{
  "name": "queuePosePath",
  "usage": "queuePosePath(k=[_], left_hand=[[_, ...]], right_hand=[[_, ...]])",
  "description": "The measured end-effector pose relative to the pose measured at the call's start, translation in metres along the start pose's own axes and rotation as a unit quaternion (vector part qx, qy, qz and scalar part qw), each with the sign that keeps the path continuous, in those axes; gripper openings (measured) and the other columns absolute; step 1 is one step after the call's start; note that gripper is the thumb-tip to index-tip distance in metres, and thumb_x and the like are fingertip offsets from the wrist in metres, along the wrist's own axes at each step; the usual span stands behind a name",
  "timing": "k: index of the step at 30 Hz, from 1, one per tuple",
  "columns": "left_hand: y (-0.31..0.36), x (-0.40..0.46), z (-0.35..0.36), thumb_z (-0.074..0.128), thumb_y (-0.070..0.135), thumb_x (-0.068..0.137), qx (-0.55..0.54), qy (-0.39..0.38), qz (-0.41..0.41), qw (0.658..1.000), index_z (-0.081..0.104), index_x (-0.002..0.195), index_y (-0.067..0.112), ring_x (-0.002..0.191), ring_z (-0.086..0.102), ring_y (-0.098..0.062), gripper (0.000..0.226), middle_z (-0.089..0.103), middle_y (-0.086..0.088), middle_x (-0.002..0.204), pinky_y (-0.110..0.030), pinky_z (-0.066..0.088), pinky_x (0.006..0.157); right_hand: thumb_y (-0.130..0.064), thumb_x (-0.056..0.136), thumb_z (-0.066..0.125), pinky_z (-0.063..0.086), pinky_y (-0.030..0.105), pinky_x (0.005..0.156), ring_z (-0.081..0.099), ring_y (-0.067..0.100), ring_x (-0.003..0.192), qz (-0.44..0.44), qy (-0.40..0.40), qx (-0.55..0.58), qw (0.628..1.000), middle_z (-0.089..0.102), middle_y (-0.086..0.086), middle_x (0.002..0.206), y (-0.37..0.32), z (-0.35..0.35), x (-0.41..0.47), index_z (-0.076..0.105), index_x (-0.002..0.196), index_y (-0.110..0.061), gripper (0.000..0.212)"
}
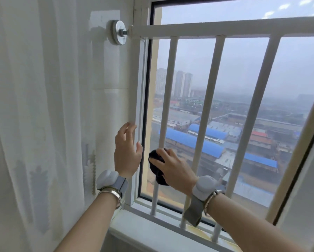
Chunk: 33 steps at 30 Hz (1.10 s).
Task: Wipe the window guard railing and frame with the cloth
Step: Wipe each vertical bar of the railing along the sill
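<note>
A white window guard railing [212,28] with several upright bars spans the window. My right hand [174,170] presses a bunched black cloth [155,167] around the lower part of the leftmost free bar [168,91]. My left hand [128,151] is raised with fingers apart, its fingertips resting against the white window frame's left upright [134,79]. It holds nothing. Part of the cloth is hidden under my right palm.
A sheer white curtain [34,106] hangs at the left. A round metal wall mount [117,32] fixes the top rail to the wall. The white sill [152,231] runs below the bars. Glass and a city view lie behind.
</note>
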<state>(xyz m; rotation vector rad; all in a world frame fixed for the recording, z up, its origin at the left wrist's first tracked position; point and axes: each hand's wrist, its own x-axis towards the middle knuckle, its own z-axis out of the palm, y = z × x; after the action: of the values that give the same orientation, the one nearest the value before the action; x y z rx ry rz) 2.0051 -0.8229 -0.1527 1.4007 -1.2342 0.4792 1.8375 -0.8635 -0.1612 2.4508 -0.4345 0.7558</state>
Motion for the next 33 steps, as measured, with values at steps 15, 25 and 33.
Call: queuePosePath(k=[15,25,33], left_hand=[[0.028,-0.048,0.015,0.045,0.027,0.097,-0.174,-0.239,-0.081,0.952,0.028,0.141,0.028,0.094,0.055,-0.005,0.048,0.050,0.010,0.120,-0.005,0.043,0.068],[0.020,-0.066,0.043,0.043,0.024,0.097,-0.202,-0.179,-0.097,0.958,0.024,0.141,0.039,0.092,0.061,-0.009,0.050,0.061,0.005,0.107,-0.012,0.048,0.072],[0.007,-0.114,0.063,0.047,0.028,0.096,-0.183,-0.183,-0.174,0.950,0.033,0.136,0.034,0.096,0.060,-0.012,0.043,0.063,0.006,0.112,-0.034,0.051,0.083]], right_hand=[[-0.009,0.080,0.039,0.053,0.039,0.072,0.044,0.028,0.098,0.084,0.132,0.043,0.987,0.040,0.006,0.119,0.009,-0.091,-0.067,0.047,0.127,-0.020,0.049],[0.000,0.066,0.077,0.056,0.046,0.063,0.037,0.031,0.106,0.181,0.083,0.016,0.980,0.036,0.007,0.124,0.018,-0.023,-0.095,0.061,0.122,-0.014,0.060],[0.001,0.059,0.083,0.056,0.037,0.052,0.042,0.031,0.104,0.195,0.035,0.053,0.979,0.039,0.006,0.119,-0.023,0.042,-0.153,0.062,0.118,-0.019,0.066]])
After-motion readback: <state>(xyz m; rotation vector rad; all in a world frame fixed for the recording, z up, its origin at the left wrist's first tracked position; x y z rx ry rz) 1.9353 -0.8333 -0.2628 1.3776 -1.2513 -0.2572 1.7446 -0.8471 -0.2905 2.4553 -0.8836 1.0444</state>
